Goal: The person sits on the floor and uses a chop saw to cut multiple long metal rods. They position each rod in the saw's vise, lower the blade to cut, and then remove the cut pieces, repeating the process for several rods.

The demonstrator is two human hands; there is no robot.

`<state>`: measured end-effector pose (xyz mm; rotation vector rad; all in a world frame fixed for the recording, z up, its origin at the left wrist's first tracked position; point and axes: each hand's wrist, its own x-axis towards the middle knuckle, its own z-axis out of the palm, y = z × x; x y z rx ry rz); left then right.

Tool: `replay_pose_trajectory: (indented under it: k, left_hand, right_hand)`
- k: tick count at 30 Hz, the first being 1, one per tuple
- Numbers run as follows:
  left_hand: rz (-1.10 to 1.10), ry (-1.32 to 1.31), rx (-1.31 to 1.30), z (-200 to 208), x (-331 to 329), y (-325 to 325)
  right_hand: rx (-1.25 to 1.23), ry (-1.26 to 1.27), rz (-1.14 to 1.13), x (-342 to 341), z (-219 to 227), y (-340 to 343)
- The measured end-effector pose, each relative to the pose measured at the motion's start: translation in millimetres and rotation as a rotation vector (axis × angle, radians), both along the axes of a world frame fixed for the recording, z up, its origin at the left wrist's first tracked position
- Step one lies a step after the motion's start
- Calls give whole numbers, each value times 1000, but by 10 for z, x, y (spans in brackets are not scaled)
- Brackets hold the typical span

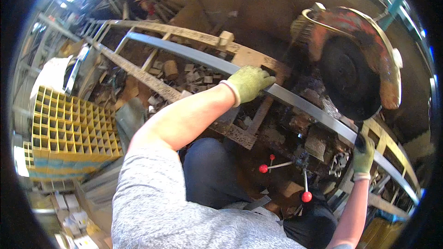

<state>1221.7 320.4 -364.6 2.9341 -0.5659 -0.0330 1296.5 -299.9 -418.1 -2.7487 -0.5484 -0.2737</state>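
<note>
A long grey square metal tube [184, 53] runs slantwise across the frame from far left to near right. My left hand [250, 83], in a yellow-green work glove, is closed over the top of the tube near the middle. Farther right my right hand [364, 154], gloved alike, is wrapped round the same tube, its fingers partly hidden. Between the hands, closer to the right one, the lower edge of a large dark saw disc [348, 71] hangs by the tube. A worn red guard [353, 23] covers the disc's upper part.
Levers with red knobs [306, 197] stick out below the saw, near my legs. A speckled metal frame [134, 71] supports the tube, with small offcuts [198, 76] lying beneath. At left stands a stack of yellow square tubes [74, 127], open ends up.
</note>
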Motion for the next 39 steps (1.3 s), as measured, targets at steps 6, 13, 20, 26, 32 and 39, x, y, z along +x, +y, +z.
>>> replay_pose_trajectory:
  k: [6,13,20,26,32,39]
  left_hand:
    - [65,-166,44,-284,-190,1125]
    - [817,247,269,441,-256,1735]
    - [69,-40,3,-5,-83,120]
    - [268,71,188,-49,-161,992]
    - [442,95,169,92,-348,1618]
    - [471,85,119,-118,-341,2080]
  right_hand:
    - [114,20,115,-366,175,-343]
    - [446,48,-186,-822,-98,-1092]
    - [129,-29,50,-481,-63,-479]
    - [-26,-19,-27,-376,37,-392]
    - [28,-88,73,-304,-78,-263]
    - [-20,-49,40,-276,41,35]
